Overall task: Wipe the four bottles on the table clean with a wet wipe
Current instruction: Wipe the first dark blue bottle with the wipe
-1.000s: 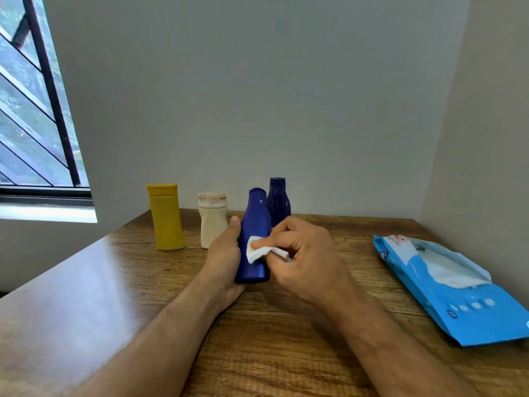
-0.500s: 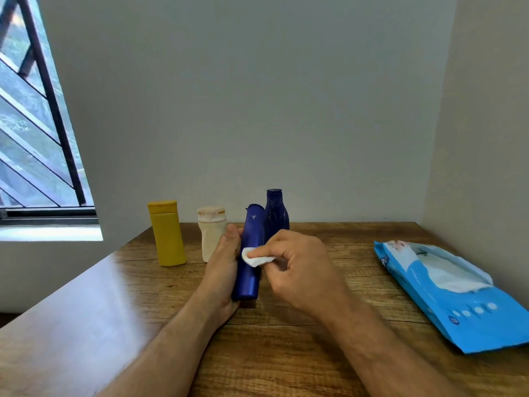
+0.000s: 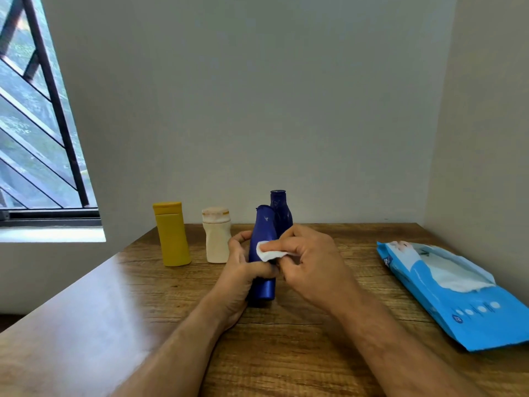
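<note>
Head view: left hand (image 3: 243, 270) grips blue bottle (image 3: 262, 285) upright on table (image 3: 286, 353); right hand (image 3: 310, 265) pinches wet wipe (image 3: 267, 251) against it.

Bare table (image 3: 329, 333) between the held blue bottle (image 3: 262, 287) and the wipes pack (image 3: 458, 299) at right. At left, yellow bottle (image 3: 171, 236) and cream bottle (image 3: 216, 239) standing apart, narrow gap between. Directly behind, dark blue bottle (image 3: 282, 207), then wall.

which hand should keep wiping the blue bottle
Right hand: it already pinches the wet wipe against the blue bottle, while the left hand grips that bottle.
</note>
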{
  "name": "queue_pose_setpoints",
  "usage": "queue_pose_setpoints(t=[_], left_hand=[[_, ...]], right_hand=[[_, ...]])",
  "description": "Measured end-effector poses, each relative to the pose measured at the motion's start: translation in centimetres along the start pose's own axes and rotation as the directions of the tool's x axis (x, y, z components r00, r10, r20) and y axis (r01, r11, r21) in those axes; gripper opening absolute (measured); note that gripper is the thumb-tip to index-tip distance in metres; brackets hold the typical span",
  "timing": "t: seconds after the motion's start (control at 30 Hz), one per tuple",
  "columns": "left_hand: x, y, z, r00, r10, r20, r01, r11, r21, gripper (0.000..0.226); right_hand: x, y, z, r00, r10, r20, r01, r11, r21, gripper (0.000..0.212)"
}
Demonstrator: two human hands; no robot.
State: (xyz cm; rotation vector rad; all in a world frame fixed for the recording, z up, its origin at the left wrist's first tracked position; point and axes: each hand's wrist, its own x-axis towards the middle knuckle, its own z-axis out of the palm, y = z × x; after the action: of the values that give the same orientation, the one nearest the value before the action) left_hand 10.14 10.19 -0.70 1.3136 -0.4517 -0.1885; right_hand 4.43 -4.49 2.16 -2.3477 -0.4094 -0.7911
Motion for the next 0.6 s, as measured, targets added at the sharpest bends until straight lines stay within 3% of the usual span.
queue_pose_setpoints(t=[0.13,0.2,0.4,0.5,0.6], left_hand=[[-0.5,0.2,0.2,0.996,-0.054,0.076,0.066,0.983,-0.173,0.089],[-0.8,0.2,0.3,0.993,-0.066,0.103,0.09,0.964,-0.249,0.083],[-1.9,1.1,0.9,0.995,-0.101,0.021,0.103,0.949,-0.297,0.036],[-1.8,1.2,0.9,0.989,-0.144,0.02,0.143,0.934,-0.327,0.055],[-1.6,1.2,0.9,0.984,-0.181,0.004,0.173,0.936,-0.306,0.056]], right_hand=[[-0.1,0.1,-0.5,0.979,0.025,-0.205,-0.01,0.997,0.075,0.028],[-0.2,0.2,-0.9,0.974,0.042,-0.221,-0.024,0.996,0.084,0.027],[-0.8,-0.4,0.3,0.998,0.03,0.055,-0.033,0.998,0.055,0.026],[-1.0,-0.8,0.6,0.989,-0.026,0.147,0.012,0.995,0.097,0.023],[-1.0,-1.0,0.5,0.972,-0.082,0.219,0.077,0.997,0.032,0.025]])
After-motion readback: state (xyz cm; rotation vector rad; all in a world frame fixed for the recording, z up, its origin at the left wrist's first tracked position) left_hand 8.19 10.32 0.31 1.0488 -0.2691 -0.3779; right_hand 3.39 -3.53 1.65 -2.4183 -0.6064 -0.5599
